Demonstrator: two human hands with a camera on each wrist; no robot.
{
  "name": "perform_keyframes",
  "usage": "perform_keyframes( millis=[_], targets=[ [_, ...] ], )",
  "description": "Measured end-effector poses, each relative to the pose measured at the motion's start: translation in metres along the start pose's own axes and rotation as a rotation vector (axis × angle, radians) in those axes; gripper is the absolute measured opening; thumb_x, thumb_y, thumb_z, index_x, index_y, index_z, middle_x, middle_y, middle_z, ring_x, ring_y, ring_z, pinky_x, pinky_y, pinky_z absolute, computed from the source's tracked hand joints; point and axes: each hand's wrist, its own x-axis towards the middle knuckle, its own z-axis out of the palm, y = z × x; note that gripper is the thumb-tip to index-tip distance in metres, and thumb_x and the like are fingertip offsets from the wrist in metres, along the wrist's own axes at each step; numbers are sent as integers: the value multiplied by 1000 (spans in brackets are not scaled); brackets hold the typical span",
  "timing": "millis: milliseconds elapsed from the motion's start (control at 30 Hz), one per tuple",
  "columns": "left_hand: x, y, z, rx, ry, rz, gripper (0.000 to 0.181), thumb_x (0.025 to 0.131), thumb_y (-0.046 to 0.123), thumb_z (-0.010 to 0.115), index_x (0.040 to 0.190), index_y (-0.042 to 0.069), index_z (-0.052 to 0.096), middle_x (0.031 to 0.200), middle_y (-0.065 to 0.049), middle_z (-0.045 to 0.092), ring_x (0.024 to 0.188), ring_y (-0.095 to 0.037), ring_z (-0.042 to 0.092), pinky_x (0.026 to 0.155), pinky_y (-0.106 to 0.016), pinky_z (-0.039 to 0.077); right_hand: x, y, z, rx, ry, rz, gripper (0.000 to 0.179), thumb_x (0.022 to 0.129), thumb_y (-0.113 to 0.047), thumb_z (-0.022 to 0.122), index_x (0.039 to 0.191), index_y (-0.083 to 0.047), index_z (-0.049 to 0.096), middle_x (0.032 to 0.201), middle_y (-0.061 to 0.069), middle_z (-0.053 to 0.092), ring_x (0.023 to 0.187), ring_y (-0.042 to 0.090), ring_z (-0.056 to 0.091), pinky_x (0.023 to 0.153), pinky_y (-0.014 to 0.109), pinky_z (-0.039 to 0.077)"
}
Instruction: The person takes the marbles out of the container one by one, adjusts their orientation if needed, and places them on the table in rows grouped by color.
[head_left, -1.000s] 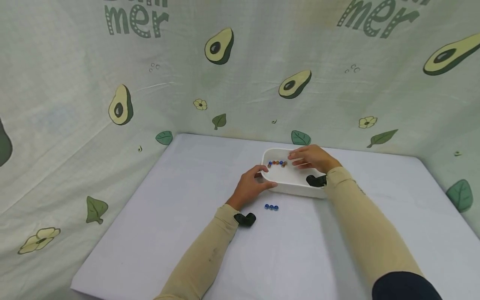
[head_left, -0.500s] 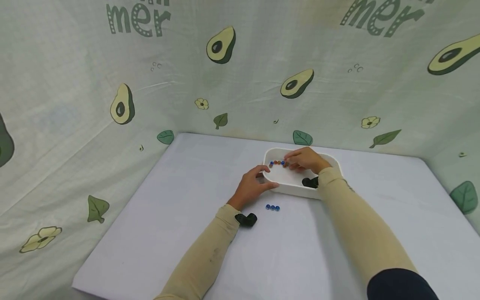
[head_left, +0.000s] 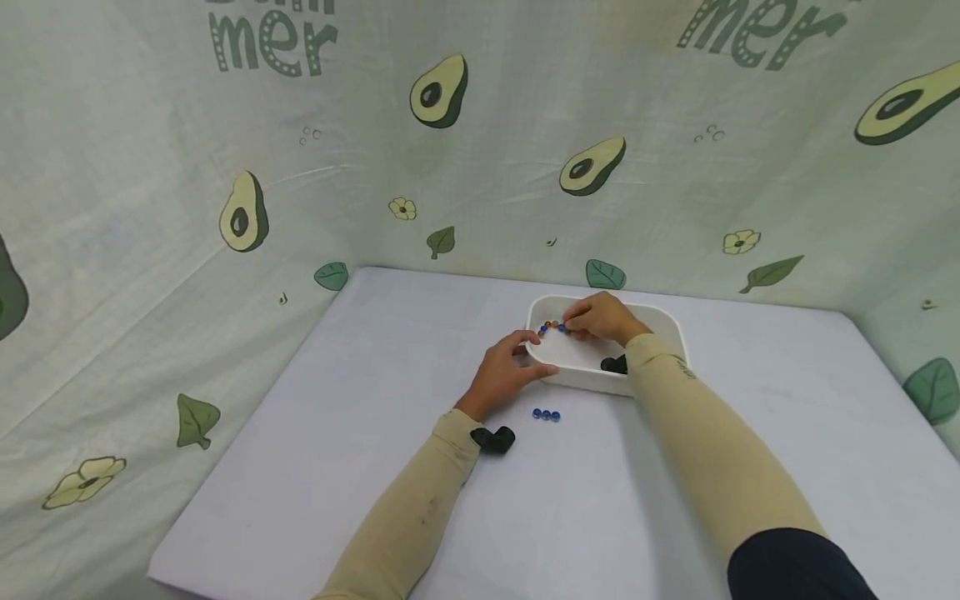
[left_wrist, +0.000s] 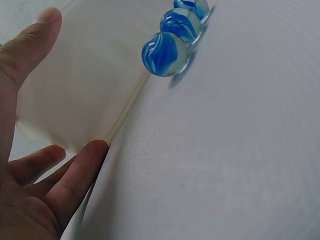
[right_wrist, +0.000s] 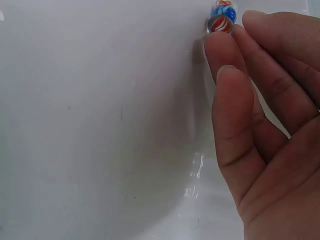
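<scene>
Marble arc, already in tray; three blue marbles, left out on tabletop; left hand, gripping tray; right hand, fingers loose.

Head: high, near side, facing far and down across tabletop | Left wrist: close, outside white tray | Right wrist: close, facing into it | Head/left wrist share: blue marbles

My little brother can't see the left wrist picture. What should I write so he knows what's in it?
Three glass marbles with blue swirls sit in a row on a white tabletop, the farthest cut off by the picture's top edge. Beside them, a left hand holds a white tub.
</scene>
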Motion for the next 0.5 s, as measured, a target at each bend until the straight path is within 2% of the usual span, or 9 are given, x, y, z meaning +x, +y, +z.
perform_keyframes(
  millis=[267, 500],
  targets=[
    [0, -1, 0, -3, 3, 3, 58, 79, 47, 84, 124, 18, 60, 136, 4, 58, 120, -21, 59, 97, -42, 48, 2, -1, 0, -60, -8, -25, 21, 90, -14, 72, 109, -6, 76, 86, 5, 73, 77, 18, 63, 67, 30, 47],
    [0, 0, 0, -5, 4, 2, 56, 79, 46, 85, 122, 21, 60, 136, 6, 58, 120, -21, 59, 97, -41, 49, 4, -3, -1, -55, -18, -36, 20, 90, -15, 74, 108, -6, 76, 83, 5, 73, 75, 18, 61, 64, 29, 46]
  ],
)
